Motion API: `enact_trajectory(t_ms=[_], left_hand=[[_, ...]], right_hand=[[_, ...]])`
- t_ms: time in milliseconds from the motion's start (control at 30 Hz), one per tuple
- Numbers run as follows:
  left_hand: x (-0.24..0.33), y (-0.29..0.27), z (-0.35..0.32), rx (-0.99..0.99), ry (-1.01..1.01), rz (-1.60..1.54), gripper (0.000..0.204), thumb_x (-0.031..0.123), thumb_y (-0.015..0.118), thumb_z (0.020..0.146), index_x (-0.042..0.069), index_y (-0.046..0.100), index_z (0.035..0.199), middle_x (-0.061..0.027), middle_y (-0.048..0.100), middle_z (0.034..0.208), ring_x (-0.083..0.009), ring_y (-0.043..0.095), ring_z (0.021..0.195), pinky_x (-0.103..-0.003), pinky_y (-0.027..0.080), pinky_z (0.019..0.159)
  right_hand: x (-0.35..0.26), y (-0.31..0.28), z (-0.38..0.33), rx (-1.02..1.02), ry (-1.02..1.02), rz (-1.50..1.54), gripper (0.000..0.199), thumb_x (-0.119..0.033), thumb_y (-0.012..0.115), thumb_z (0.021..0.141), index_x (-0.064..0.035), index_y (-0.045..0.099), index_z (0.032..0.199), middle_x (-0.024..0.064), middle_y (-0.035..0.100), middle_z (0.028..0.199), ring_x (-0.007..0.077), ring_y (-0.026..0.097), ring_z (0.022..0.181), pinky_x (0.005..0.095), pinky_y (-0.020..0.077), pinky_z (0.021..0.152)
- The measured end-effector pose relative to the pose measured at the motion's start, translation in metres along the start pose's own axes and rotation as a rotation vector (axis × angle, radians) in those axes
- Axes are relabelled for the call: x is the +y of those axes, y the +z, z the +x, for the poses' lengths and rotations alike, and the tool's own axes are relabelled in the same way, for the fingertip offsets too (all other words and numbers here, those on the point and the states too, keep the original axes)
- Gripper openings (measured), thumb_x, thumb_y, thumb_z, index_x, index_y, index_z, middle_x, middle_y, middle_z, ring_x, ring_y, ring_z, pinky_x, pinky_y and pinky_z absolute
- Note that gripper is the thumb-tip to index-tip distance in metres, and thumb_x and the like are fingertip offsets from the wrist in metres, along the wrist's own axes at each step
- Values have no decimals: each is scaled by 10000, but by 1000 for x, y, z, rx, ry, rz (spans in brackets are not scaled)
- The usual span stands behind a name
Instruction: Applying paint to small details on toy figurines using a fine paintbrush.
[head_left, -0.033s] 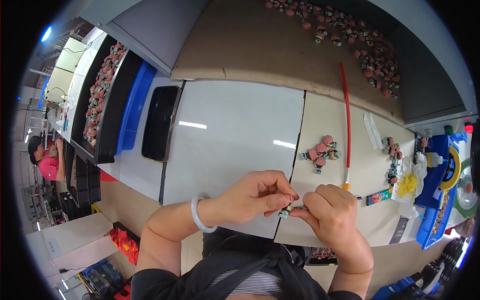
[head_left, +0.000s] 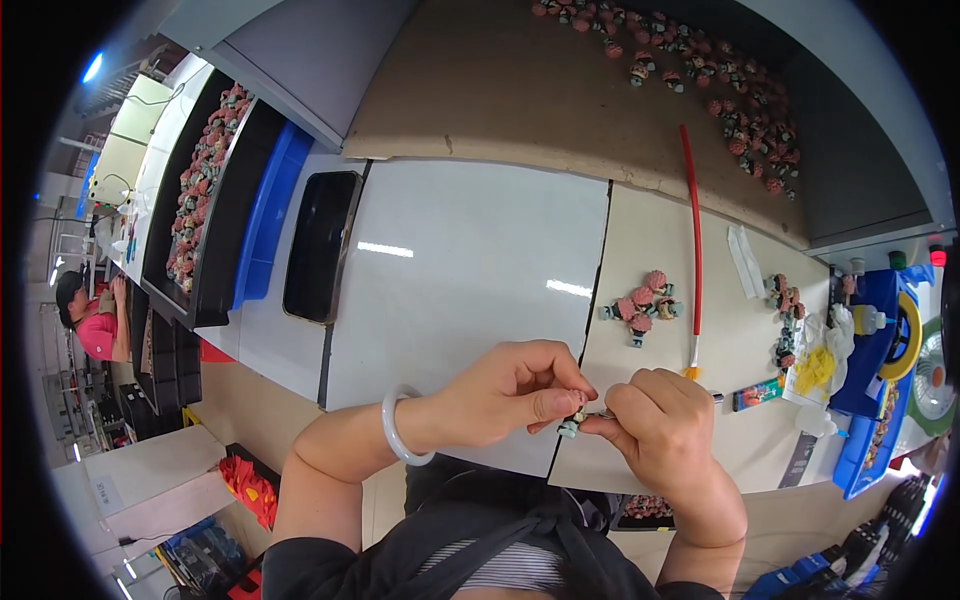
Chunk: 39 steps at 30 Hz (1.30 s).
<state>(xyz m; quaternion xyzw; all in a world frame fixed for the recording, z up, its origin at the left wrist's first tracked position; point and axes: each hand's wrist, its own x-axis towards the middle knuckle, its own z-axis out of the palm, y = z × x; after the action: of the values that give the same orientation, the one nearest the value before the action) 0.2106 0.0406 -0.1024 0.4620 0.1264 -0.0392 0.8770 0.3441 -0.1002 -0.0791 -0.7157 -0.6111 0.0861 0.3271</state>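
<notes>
Figurine (head_left: 572,423), tiny, pinched between left hand (head_left: 505,390) and right hand (head_left: 665,420).

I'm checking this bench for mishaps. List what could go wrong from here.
1. The tiny figurine is pinched only at the fingertips of the left hand and right hand, right at the near table edge; a slip would likely drop it to the lap or floor.
2. The red-handled brush lies just beyond the right hand, and the cluster of finished figurines nearby; a forward reach could knock either.
</notes>
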Motion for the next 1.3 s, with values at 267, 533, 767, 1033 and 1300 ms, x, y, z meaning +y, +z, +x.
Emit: enact_trajectory(t_ms=[267,533,767,1033,1300], left_hand=[[5,3,0,37,10,37,155,139,576,845,6,552,921,-33,550,756,-66,458,571,-198,388,523],[2,1,-2,3,-6,50,164,148,577,847,5,549,921,-37,563,772,-64,462,579,-199,386,523],[-1,-1,-2,-26,13,16,193,179,576,849,4,545,923,-50,580,809,-64,478,609,-200,402,535],[2,1,-2,-41,-28,16,178,143,552,861,-10,544,952,-65,595,874,-86,536,698,-216,449,618],[0,3,-2,-12,120,97,179,55,509,872,-11,549,1033,-62,583,930,-100,551,827,-238,468,699]], right_hand=[[1,2,0,-48,7,13,300,-289,688,624,-64,490,626,53,405,536,230,430,469,337,326,420],[0,3,-1,-63,19,68,300,-289,692,617,-64,493,622,52,402,530,230,431,469,339,329,420],[1,1,0,-72,8,74,318,-301,690,626,-62,480,613,51,410,528,233,433,467,340,326,416],[2,-1,-1,-54,12,51,346,-339,673,643,-60,474,598,60,407,519,236,432,455,343,320,414],[-2,-1,1,-26,34,-7,348,-317,680,636,-57,453,588,59,389,526,231,412,454,340,313,412]])
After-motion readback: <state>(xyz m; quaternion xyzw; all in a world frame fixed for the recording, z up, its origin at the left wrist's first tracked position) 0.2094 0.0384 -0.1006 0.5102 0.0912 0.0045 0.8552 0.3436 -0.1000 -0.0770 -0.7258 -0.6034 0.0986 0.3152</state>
